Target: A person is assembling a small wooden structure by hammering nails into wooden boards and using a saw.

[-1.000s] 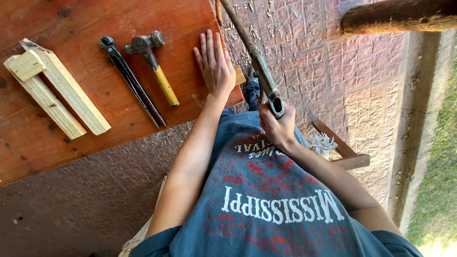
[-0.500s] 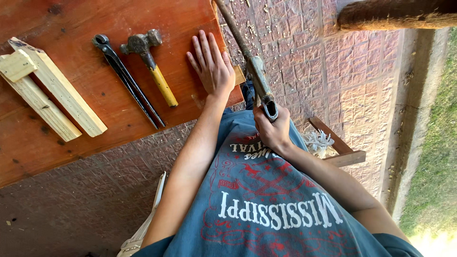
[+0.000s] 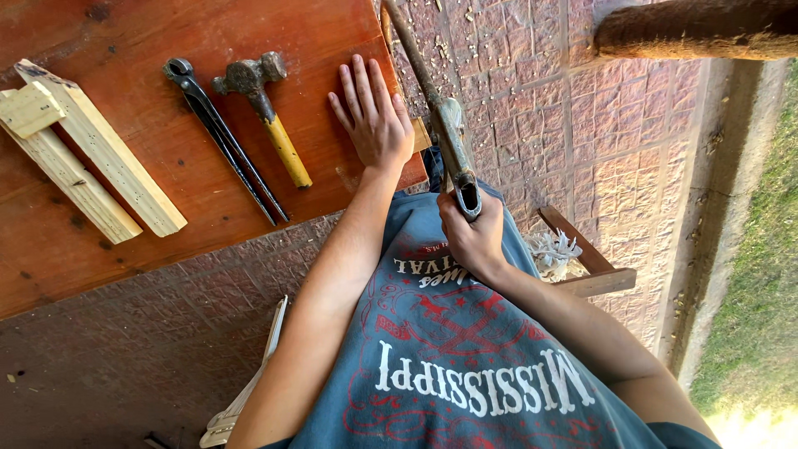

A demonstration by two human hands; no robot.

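My left hand (image 3: 374, 116) lies flat on the red wooden desk (image 3: 108, 266), near its right edge. Its fingers (image 3: 359, 79) are straight and spread a little apart, and they hold nothing. My left arm is stretched out in front of me.

My right hand (image 3: 475, 237) is close to my shirt, with the arm bent at my side. Its fingers are curled tight around the end of a long rusty metal tool (image 3: 440, 125). The tool runs up and away from my hand, along the desk's right edge, above the brick floor (image 3: 532, 100).

Just left of my flat hand lies a hammer (image 3: 264, 112) with a yellow handle. Beside it lie long black pincers (image 3: 223, 137). Well apart, at the far left, two pale wood pieces (image 3: 87, 154) lie side by side. A small wooden frame (image 3: 586, 258) sits on the floor by my right arm.

Since a moment ago, my left hand has stayed flat in the same spot. My right hand keeps its tight hold on the tool, and the things on the desk have not moved.
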